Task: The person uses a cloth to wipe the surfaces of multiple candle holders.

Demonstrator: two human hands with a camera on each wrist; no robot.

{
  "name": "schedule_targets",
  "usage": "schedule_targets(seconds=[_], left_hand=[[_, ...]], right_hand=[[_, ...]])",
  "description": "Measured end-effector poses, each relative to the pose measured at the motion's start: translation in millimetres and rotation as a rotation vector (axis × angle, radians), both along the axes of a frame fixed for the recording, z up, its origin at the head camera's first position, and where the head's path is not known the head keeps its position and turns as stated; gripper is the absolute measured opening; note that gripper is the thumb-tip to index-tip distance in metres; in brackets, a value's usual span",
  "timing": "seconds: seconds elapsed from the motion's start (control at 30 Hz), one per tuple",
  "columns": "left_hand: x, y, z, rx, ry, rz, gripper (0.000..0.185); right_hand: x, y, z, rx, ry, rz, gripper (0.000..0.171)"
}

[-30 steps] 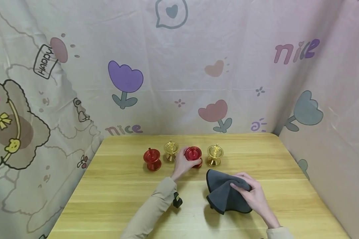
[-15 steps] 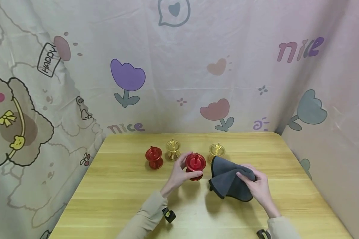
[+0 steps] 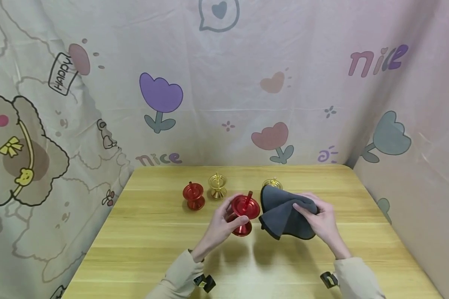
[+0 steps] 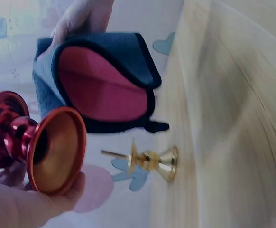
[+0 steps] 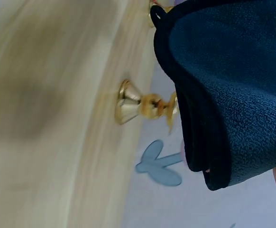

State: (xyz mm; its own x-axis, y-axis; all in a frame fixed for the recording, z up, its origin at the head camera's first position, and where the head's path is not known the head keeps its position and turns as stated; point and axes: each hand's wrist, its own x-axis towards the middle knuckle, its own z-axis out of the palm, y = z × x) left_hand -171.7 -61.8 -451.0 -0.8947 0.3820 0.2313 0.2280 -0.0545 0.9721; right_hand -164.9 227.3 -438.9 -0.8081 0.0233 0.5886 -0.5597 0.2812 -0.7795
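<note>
Cloth (image 4: 100, 88): pink inside vis. in L wrist cam, not head

In the head view, cloth (image 3: 289, 214) mostly hides one gold holder (image 3: 272, 182)

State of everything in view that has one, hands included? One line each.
Left hand: gripping the front red holder
Front red holder: held off the table
Right hand: pinching the gray cloth
Gray cloth: bunched, off the table, pink inner side showing
Rear red holder: upright on the table
Left gold holder: upright on the table
Right gold holder: upright, mostly behind the cloth in the head view
</note>
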Motion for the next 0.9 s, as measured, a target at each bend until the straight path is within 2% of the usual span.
schedule_targets(seconds=[0.1, 0.2, 0.37, 0.57, 0.7, 0.83, 0.9], left_hand=[[5.0, 2.4, 4.4, 0.018, 0.017, -0.006, 0.063], [9.0, 4.2, 7.2, 0.041, -0.003, -0.011, 0.062], [15.9, 5.9, 13.5, 0.053, -0.039, -0.014, 0.060], [22.8, 10.2, 23.1, 0.014, -0.025, -0.018, 0.060], [27.4, 12.2, 29.1, 0.002, -0.033, 0.010, 0.060], [32.3, 12.9, 35.2, 0.015, -0.024, 0.063, 0.060], [34.9, 12.2, 39.7, 0.026, 0.000, 0.097, 0.061]], right_hand=[[-1.9, -5.6, 7.2, 0.023, -0.024, 0.045, 0.026], [-3.6, -9.3, 15.8, 0.020, -0.109, 0.074, 0.026], [-8.2, -12.8, 30.1, -0.053, -0.223, 0.179, 0.021], [-11.2, -23.7, 39.8, -0.109, -0.222, 0.340, 0.033], [-10.0, -34.1, 43.2, -0.091, -0.205, 0.353, 0.035], [-8.4, -41.2, 46.0, -0.045, -0.210, 0.343, 0.022], [-8.4, -40.9, 46.9, -0.030, -0.207, 0.350, 0.021]])
